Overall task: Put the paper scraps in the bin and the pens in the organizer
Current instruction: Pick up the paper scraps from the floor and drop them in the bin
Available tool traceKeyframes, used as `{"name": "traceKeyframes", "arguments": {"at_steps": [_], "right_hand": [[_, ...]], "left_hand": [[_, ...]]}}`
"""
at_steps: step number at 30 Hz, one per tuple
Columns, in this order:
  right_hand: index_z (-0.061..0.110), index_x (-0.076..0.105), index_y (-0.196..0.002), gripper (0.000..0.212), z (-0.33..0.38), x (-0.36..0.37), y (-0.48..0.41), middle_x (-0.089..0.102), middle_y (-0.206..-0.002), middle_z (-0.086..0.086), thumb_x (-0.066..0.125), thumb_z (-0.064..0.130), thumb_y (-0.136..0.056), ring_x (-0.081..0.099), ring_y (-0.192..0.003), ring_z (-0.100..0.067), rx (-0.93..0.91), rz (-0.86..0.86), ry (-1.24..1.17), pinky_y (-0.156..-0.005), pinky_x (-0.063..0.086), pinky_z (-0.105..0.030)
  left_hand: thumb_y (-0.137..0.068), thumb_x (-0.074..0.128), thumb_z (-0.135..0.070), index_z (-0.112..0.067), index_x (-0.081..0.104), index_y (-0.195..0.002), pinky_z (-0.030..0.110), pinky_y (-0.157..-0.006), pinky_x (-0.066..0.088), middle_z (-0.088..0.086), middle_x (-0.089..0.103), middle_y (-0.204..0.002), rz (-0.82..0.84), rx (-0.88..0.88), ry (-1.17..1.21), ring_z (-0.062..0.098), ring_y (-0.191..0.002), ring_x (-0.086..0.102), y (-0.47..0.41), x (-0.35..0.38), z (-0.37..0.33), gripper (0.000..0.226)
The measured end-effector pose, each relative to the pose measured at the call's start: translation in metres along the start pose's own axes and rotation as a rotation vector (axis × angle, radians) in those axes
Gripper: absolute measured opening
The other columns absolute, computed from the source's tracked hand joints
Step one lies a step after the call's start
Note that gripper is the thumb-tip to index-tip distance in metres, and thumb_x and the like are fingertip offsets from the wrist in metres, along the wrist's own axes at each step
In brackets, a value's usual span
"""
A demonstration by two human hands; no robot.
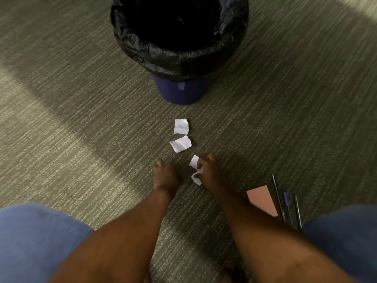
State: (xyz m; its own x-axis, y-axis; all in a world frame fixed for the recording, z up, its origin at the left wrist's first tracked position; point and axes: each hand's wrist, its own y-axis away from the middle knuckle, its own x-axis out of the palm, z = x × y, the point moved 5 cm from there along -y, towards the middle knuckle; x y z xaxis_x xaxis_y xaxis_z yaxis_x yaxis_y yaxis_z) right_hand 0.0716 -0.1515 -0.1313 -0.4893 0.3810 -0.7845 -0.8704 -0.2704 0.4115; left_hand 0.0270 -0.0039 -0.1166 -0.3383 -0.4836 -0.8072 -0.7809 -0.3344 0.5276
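your right hand (208, 170) pinches a torn white paper scrap (195, 169); left hand (165, 176) loosely curled, empty.
two more white scraps (180, 135) on bare carpet before the black-lined blue bin (179, 37); dark pens (286, 203) far right.

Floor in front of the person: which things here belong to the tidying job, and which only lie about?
Belong to the job:
bin
two loose paper scraps
scrap in the right hand
three pens

Only lying about:
pink card

The left hand holds nothing visible. No organizer is in view.
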Motion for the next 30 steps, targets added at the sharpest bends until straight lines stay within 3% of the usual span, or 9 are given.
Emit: {"name": "traceKeyframes", "arguments": {"at_steps": [7,11,17,20,22,24,27,30], "right_hand": [[0.005,0.067,-0.106,0.027,-0.001,0.002,-0.003,0.055,-0.127,-0.013,0.073,0.007,-0.079,0.054,-0.116,-0.028,0.074,0.04,-0.184,-0.095,0.044,-0.03],[0.007,0.067,-0.101,0.023,0.008,-0.025,-0.009,0.061,-0.121,-0.012,0.073,0.006,-0.079,0.057,-0.113,-0.025,0.107,-0.04,-0.317,-0.089,0.045,-0.028],[0.006,0.066,-0.109,0.024,0.028,-0.118,-0.008,0.064,-0.116,-0.012,0.067,0.008,-0.085,0.06,-0.108,-0.024,0.166,-0.471,-0.475,-0.082,0.044,-0.024],[0.004,0.065,-0.107,0.02,0.045,-0.169,0.004,0.065,-0.113,-0.016,0.063,0.01,-0.088,0.061,-0.106,-0.026,0.094,-0.706,-0.512,-0.083,0.047,-0.026],[0.002,0.066,-0.102,0.016,0.063,-0.204,0.012,0.065,-0.108,-0.018,0.063,0.011,-0.088,0.062,-0.101,-0.026,0.019,-0.852,-0.517,-0.078,0.044,-0.02],[-0.001,0.067,-0.095,0.014,0.086,-0.238,0.018,0.064,-0.102,-0.021,0.064,0.01,-0.086,0.061,-0.093,-0.024,-0.104,-0.975,-0.491,-0.072,0.035,-0.01],[-0.003,0.068,-0.091,0.014,0.12,-0.282,0.014,0.064,-0.097,-0.021,0.066,0.009,-0.085,0.058,-0.087,-0.02,-0.229,-1.066,-0.502,-0.07,0.035,-0.008],[0.0,0.069,-0.088,0.011,0.149,-0.316,-0.007,0.066,-0.095,-0.019,0.068,0.009,-0.082,0.061,-0.088,-0.022,-0.266,-1.097,-0.475,-0.072,0.035,-0.014]], "left_hand": [[-0.088,0.047,-0.014,-0.003,0.064,-0.103,0.039,-0.097,0.04,0.022,0.056,-0.118,0.047,0.076,-0.154,0.035,-0.112,0.048,0.001,-0.01,-0.008,0.024],[-0.08,0.062,-0.014,-0.003,0.066,-0.101,0.04,-0.094,0.047,0.019,0.066,-0.112,0.098,0.1,-0.143,0.035,-0.108,0.06,0.0,-0.039,-0.024,0.024],[-0.073,0.067,-0.015,-0.006,0.062,-0.098,0.038,-0.083,0.053,0.016,0.068,-0.108,0.11,0.195,-0.043,0.033,-0.1,0.064,0.001,-0.111,-0.071,0.027],[-0.077,0.061,-0.014,-0.002,0.061,-0.093,0.035,-0.073,0.052,0.018,0.068,-0.105,0.094,0.287,-0.061,0.033,-0.096,0.065,0.004,-0.152,-0.102,0.02],[-0.079,0.064,-0.016,0.001,0.064,-0.091,0.032,-0.064,0.046,0.02,0.069,-0.099,0.061,0.319,-0.085,0.034,-0.09,0.066,0.009,-0.184,-0.124,0.021],[-0.08,0.064,-0.017,-0.001,0.063,-0.081,0.029,-0.057,0.046,0.017,0.07,-0.088,0.053,0.337,-0.031,0.031,-0.073,0.068,0.012,-0.217,-0.145,0.016],[-0.088,0.053,-0.018,-0.007,0.057,-0.062,0.019,-0.035,0.045,0.008,0.065,-0.058,0.051,0.328,0.165,0.015,-0.032,0.059,0.005,-0.263,-0.163,0.028],[-0.089,0.053,-0.026,-0.011,0.057,-0.055,0.014,-0.029,0.038,0.004,0.061,-0.048,-0.037,0.316,0.28,0.01,-0.026,0.054,-0.005,-0.301,-0.167,0.038]]}}
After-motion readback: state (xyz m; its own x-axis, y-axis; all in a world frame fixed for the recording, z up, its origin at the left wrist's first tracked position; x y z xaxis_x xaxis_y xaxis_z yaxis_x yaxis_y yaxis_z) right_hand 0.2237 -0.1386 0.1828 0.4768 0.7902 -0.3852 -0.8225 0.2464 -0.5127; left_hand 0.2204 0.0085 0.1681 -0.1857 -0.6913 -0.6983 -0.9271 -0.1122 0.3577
